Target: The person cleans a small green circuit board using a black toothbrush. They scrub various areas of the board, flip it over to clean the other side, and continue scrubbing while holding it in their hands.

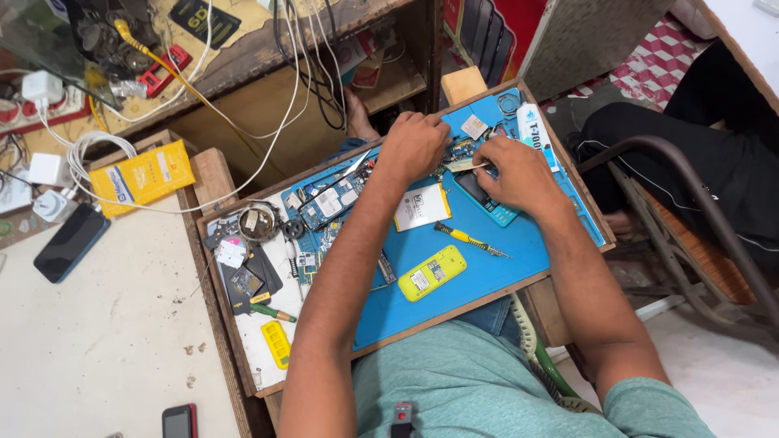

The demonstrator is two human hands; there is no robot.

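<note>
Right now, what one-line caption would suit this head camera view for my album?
Both hands, left hand and right hand, work on a small circuit board over a blue mat strewn with phone parts.

work mat (454, 284): blue | small phone (432, 272): yellow | screwdriver (466, 238): yellow handle | battery (422, 207): white | box (142, 177): yellow | shirt (479, 389): teal | cloth (649, 61): red-white checks

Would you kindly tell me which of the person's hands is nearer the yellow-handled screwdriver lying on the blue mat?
The right hand is nearer, just above the yellow-handled screwdriver. The left hand sits farther up and left on the blue mat.
</note>
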